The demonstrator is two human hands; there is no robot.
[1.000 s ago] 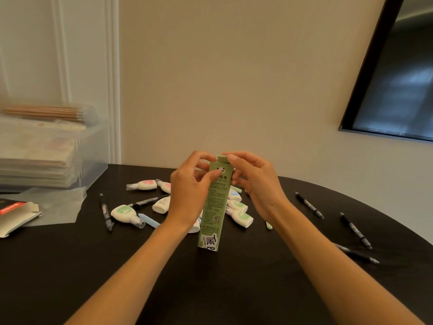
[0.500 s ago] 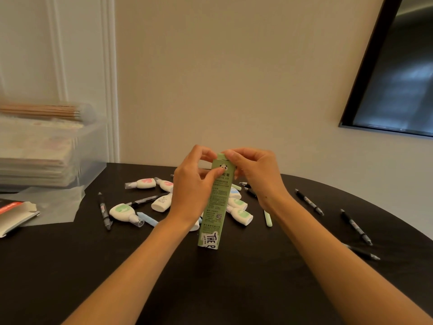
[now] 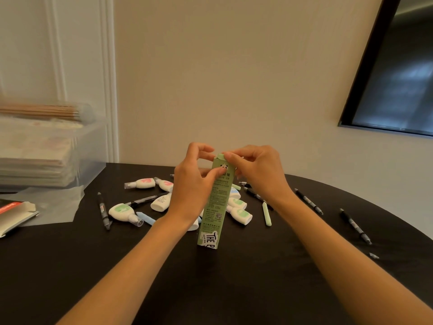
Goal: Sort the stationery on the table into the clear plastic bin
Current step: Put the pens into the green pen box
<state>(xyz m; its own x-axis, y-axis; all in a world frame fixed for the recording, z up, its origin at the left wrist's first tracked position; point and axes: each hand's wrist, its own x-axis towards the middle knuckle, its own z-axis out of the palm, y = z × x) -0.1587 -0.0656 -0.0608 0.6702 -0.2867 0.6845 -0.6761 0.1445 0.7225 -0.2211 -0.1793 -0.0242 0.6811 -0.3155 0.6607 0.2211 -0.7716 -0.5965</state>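
A dark round-edged table [image 3: 234, 289] fills the lower half of the frame. At its far left edge, in the middle left of the frame, stands the clear plastic bin [image 3: 95, 158]. It holds a stack of flat pale packs [image 3: 35, 160], and a clear tube of wooden pencils [image 3: 46, 111] lies across its top, blurred. A translucent plastic sheet [image 3: 56, 204] lies in front of the bin, with a red-and-white carton [image 3: 14, 214] at the left edge.

Both forearms reach in from the bottom to the centre, where one tall green carton [image 3: 214, 207] stands upright on the table, leaning slightly. The left hand [image 3: 192, 184] grasps its upper part, thumb pressed on the printed front face and fingers curled above and behind. The right hand [image 3: 257, 174] pinches the small flap at the carton's top between thumb and forefinger, the other fingers curled loosely.

Stationery lies scattered behind and beside the carton, none of it in the bin. Five black pens show whole: one on the left [image 3: 103, 209], one beside it [image 3: 145, 200], one by the right wrist [image 3: 255, 195], and two on the right side [image 3: 308, 201] [image 3: 355, 226]. A sixth tip pokes out by the right forearm. I count eight correction tape dispensers [image 3: 123, 211], some partly hidden by the left wrist and the carton: two pink, three green, one blue, two showing only white. There are three pastel sticks: one blue [image 3: 146, 218] and two green [image 3: 267, 214].
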